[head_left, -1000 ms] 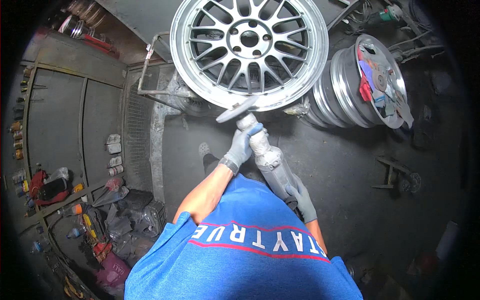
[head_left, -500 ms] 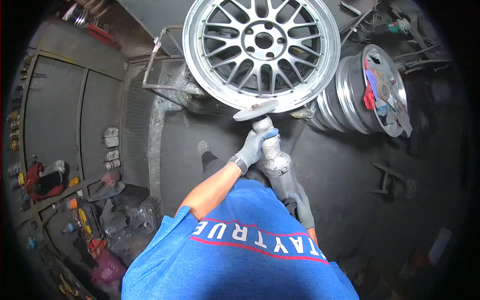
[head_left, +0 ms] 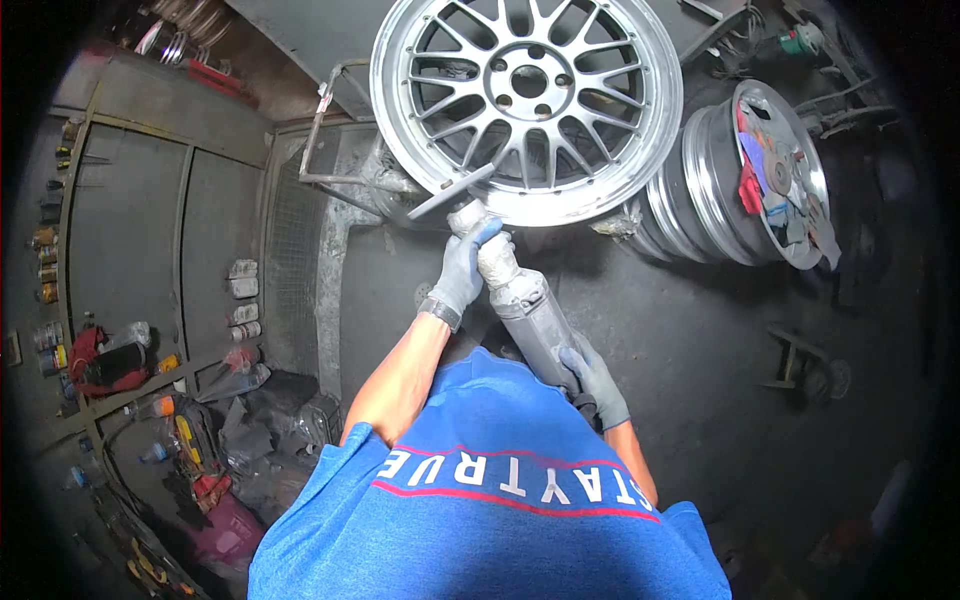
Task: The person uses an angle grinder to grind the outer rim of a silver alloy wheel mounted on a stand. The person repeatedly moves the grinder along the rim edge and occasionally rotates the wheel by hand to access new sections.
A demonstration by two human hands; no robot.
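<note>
While the power sander (head_left: 540,325) is held in both gloved hands, its abrasive disc (head_left: 438,200) stands nearly edge-on to the view at the lower-left lip of the multi-spoke alloy wheel (head_left: 522,110). Contact between disc and lip cannot be confirmed. The left hand (head_left: 460,275) is closed around the pale wrapped neck, just behind the disc; the right hand (head_left: 600,382) grasps the rear of the body.

The wheel lies face toward the operator, ahead of both hands, beside a bent tubular frame (head_left: 313,140). Its outer lip is bright along the lower arc; spokes and hub appear duller grey. Surface work on the lip is therefore judged to be under way, not complete. The remaining portion cannot be determined from this view. A second wheel (head_left: 715,185), holding cloths and a small disc, stands at the right.
</note>
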